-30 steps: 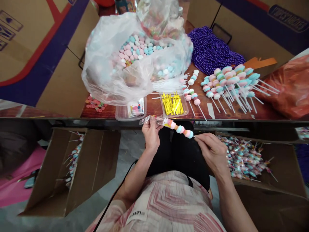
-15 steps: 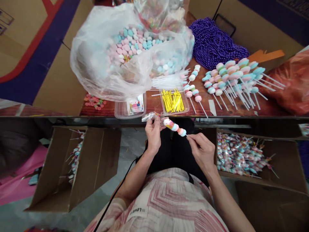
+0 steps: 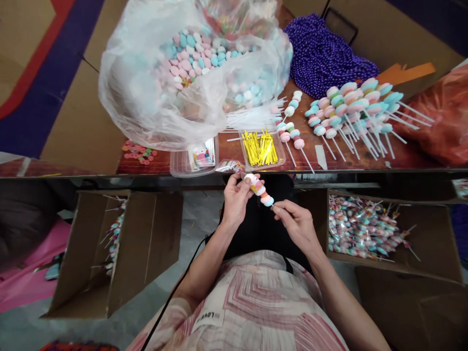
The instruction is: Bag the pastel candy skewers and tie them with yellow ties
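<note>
Just below the table edge, my left hand [image 3: 236, 197] is closed on a small clear wrapper bag [image 3: 230, 167] and the top of a candy skewer [image 3: 260, 190] of pastel discs. My right hand [image 3: 298, 224] pinches the skewer's white stick at its lower end. The skewer's upper discs sit inside the bag's mouth. A tray of yellow twist ties [image 3: 261, 148] and a tray of printed bags [image 3: 203, 158] stand on the table right above my hands.
A big clear bag of pastel candies [image 3: 183, 73] fills the table's left. Bare skewers [image 3: 351, 114] and white sticks [image 3: 252, 117] lie to the right, purple beads [image 3: 323, 58] behind. A cardboard box of wrapped skewers [image 3: 361, 226] sits lower right, another box [image 3: 113, 239] lower left.
My right hand has pushed the skewer up and left, further into the bag held by my left hand. Fewer candy discs show outside the bag now.
</note>
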A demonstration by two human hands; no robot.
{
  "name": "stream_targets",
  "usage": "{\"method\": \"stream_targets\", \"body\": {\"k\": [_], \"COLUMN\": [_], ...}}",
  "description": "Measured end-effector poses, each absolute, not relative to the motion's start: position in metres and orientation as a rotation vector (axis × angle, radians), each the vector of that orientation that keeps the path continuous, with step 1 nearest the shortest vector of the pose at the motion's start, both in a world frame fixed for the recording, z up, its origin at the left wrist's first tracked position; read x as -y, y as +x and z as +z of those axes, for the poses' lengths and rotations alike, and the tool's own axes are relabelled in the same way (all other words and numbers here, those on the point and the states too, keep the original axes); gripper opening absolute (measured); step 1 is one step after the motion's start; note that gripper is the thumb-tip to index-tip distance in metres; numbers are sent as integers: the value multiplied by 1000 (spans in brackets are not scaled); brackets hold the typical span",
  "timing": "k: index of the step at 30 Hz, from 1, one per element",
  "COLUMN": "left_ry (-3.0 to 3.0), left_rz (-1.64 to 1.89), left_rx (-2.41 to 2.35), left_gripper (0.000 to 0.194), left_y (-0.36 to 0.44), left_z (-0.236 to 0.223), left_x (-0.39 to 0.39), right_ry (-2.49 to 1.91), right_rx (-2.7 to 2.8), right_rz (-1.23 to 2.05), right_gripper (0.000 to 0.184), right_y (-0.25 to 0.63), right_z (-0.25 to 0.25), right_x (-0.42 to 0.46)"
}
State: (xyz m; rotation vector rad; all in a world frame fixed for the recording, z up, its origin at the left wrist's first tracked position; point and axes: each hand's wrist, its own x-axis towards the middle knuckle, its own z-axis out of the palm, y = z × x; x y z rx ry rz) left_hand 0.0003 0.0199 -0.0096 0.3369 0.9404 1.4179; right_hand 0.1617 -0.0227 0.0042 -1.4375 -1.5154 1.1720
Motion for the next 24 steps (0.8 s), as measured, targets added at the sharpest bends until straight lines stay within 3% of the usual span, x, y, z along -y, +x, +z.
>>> {"method": "stream_targets", "body": {"k": [7, 16, 24], "left_ry": [382, 450, 402], "left_rz": [1356, 1220, 1166], "left_rx": [-915, -939, -870], "left_gripper": [45, 41, 43], "left_y": [-7, -3, -23], "left_z": [-9, -14, -16], "left_x": [-20, -13, -15], "right_ry": [-1475, -1371, -1266], "right_rx": [1454, 1771, 1902], "right_rz": [1352, 720, 774], "right_gripper": [23, 18, 18], "right_y": [168, 144, 153], "right_z": [3, 2, -3], "right_x": [21, 20, 18]}}
